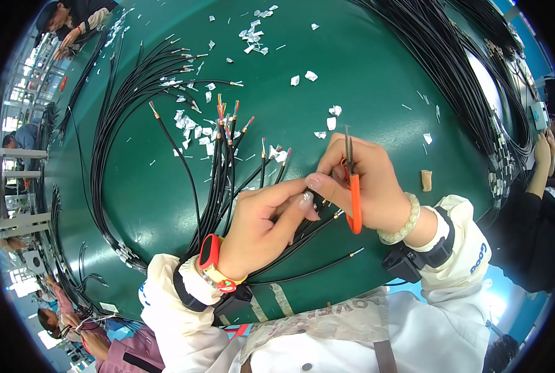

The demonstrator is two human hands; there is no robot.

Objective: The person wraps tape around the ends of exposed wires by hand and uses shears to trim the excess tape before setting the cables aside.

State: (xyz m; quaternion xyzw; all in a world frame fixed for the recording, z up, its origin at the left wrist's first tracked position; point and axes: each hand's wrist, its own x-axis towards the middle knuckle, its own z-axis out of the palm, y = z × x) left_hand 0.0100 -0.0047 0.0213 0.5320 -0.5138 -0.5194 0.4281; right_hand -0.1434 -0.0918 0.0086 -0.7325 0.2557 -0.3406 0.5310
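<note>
**Cable end held at scissors, green bench**

A bundle of black cables (218,186) is laid on the green table (364,93), fanned out toward the top left, with stripped ends showing orange and red cores. The lower ends are gathered under the left hand (259,227). Its fingers are curled together and pinched on one or more cable ends; thumb and forefinger tips are pressed close to the right hand's fingertips. Exactly which cable is pinched cannot be told.

Orange-handled scissors (352,186) are held in the right hand (367,186), fingers closed round the handles, dark blades pointed up and away from the body. Blades appear shut or nearly so. The worked cable end is located between the two hands, just left of the scissors, near the picture's centre.

A red band with a multicoloured strap is worn on the left wrist, a pale bead bracelet (405,221) on the right. Small black boxes are strapped at both forearms over white sleeves.

White scraps (193,124) are scattered among the upper cable tips and further up the table, small, irregular, crumpled. A small tan cylindrical piece (426,180) is seen right of the right hand, apart from it. Small white tags are carried on a second large cable loom (470,87) curved along the right edge.

Other people are seated at top left, lower left and far right.
</note>
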